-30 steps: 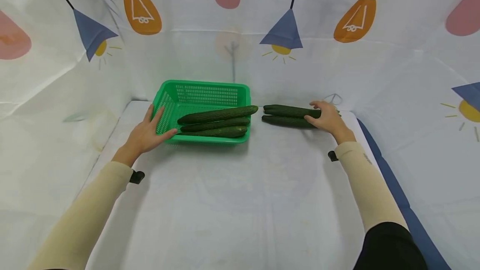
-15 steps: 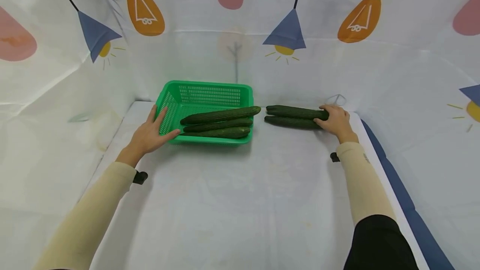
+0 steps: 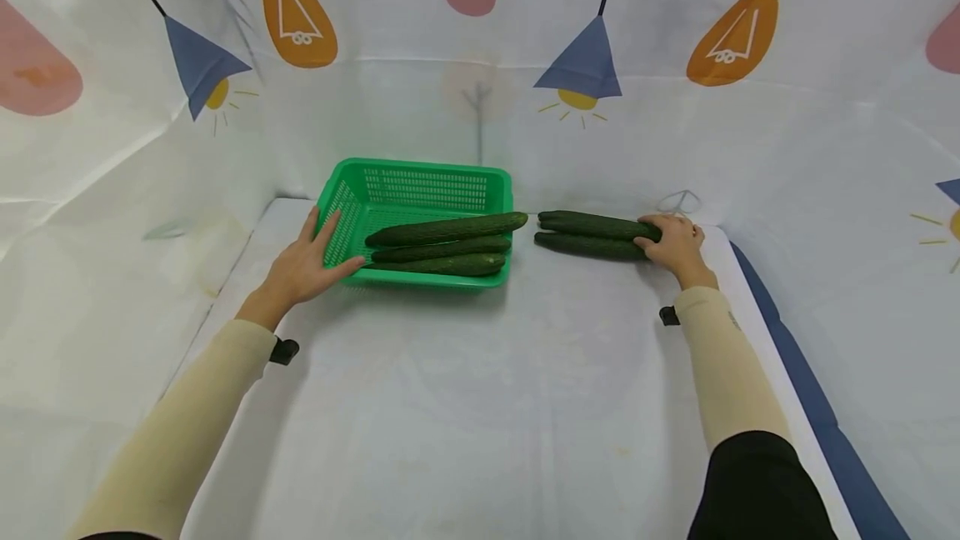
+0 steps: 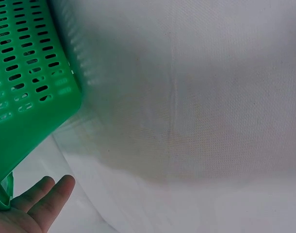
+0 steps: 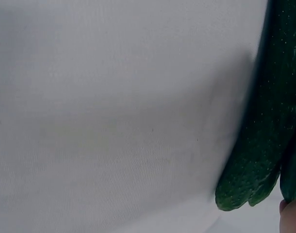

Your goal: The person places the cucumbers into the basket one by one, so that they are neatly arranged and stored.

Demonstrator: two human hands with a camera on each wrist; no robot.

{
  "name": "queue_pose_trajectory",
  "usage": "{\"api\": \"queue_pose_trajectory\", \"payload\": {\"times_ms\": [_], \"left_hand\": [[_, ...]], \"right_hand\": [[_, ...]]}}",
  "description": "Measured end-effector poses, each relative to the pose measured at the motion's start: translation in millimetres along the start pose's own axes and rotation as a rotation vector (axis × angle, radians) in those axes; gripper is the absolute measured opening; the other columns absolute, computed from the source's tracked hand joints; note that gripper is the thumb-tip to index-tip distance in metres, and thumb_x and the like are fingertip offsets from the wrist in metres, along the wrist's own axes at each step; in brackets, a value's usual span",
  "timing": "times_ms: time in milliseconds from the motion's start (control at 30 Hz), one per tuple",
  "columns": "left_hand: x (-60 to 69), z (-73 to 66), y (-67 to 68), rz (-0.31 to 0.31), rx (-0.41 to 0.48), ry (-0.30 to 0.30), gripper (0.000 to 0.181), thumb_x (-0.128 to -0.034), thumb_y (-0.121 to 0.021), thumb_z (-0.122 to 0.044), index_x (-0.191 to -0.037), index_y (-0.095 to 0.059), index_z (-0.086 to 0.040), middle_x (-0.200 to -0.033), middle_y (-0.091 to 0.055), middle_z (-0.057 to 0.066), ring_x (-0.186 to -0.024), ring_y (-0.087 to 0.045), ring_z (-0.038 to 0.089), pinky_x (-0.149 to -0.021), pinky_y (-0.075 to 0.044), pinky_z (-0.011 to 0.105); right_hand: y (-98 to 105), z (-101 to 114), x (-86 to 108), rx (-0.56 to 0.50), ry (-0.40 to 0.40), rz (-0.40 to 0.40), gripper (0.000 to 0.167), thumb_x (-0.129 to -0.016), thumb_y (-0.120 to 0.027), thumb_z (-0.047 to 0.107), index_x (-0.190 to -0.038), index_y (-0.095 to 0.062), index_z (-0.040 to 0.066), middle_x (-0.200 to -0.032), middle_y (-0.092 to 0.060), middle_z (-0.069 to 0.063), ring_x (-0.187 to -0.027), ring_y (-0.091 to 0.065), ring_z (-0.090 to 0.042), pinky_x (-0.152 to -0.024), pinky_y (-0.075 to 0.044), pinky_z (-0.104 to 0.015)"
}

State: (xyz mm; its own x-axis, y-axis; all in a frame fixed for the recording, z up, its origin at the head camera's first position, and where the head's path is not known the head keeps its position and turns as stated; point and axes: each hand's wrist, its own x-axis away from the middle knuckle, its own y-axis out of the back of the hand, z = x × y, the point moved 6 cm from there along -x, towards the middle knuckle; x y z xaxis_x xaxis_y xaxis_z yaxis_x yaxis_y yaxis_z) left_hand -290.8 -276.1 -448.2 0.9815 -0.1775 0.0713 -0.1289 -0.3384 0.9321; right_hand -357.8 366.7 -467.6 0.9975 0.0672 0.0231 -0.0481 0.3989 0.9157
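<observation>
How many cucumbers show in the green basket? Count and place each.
3 show in the basket: rear cucumber crossing the right rim, middle cucumber before it, front cucumber by the near wall. More may be hidden underneath.

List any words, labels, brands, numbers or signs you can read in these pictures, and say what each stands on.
No readable text.
Right sleeve: small dark mark, too small to read.
Green basket, cucumbers, backdrop: no words visible.
</observation>
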Motion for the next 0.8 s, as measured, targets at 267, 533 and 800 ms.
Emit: {"api": "queue_pose_trajectory", "payload": {"times_ms": [267,533,800], "left_hand": [[-1.3,0.5,-0.5,-0.005,-0.008,-0.005,0.102,-0.0941,-0.045,-0.077,-0.167,0.004,-0.026,-0.172,0.014,0.018,-0.119,-0.055,0.062,-0.087,-0.048,0.068],[-1.0,-1.7,0.4,-0.007,-0.006,-0.008,0.101,-0.0948,-0.046,-0.075,-0.168,0.003,-0.025,-0.172,0.014,0.018,-0.121,-0.054,0.062,-0.089,-0.047,0.069],[-1.3,0.8,-0.3,-0.001,-0.005,-0.017,0.101,-0.0947,-0.045,-0.076,-0.167,0.006,-0.027,-0.172,0.015,0.019,-0.123,-0.051,0.064,-0.090,-0.046,0.070]], "right_hand": [[0,2,1.6,0.003,0.009,-0.011,0.048,-0.103,-0.061,0.033,-0.144,-0.055,0.010,-0.156,-0.040,-0.030,-0.139,-0.027,-0.060,-0.108,-0.008,-0.080],[4,11,11.5,-0.008,0.025,-0.047,0.047,-0.103,-0.063,0.029,-0.142,-0.055,0.005,-0.148,-0.045,-0.031,-0.136,-0.029,-0.059,-0.102,-0.009,-0.080],[19,20,21.4,-0.082,0.029,-0.180,0.049,-0.102,-0.065,0.036,-0.141,-0.058,0.006,-0.147,-0.050,-0.030,-0.131,-0.037,-0.055,-0.097,-0.014,-0.072]]}}
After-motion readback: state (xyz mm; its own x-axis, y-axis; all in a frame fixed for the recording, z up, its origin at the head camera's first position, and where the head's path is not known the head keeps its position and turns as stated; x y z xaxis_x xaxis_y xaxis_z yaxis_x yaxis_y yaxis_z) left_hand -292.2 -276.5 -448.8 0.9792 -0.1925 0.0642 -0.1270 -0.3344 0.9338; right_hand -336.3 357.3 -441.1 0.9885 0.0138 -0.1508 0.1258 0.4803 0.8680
